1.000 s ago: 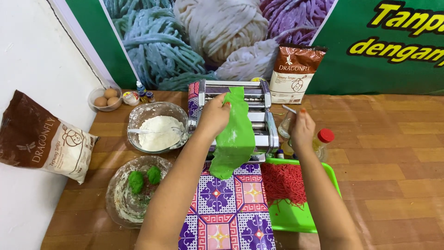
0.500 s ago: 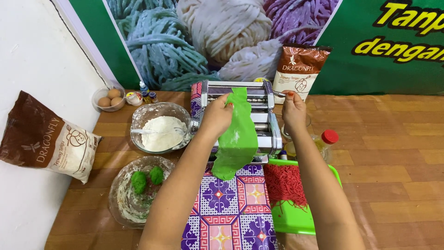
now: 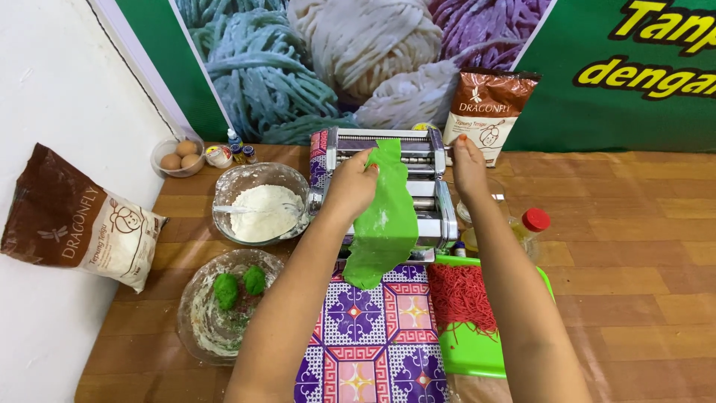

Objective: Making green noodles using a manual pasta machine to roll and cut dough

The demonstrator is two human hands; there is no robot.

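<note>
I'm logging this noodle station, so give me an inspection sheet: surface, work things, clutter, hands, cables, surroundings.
Surface: wooden table, purple patterned cloth.
Job's things: flat green dough sheet draped over silver pasta roller machine.
Clutter: glass bowl of white flour; glass bowl with two green dough balls; red noodle strands on green tray; red-capped bottle; bowl of brown eggs; two brown flour bags.
Grippers: left hand grips the sheet; right hand at the machine's side.
Cables: nothing seen.
Surroundings: white wall, noodle-picture banner.

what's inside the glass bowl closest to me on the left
The near glass bowl holds two green dough balls and smears of floury residue on its walls. The left forearm covers part of its right rim, so anything there is hidden.
</note>
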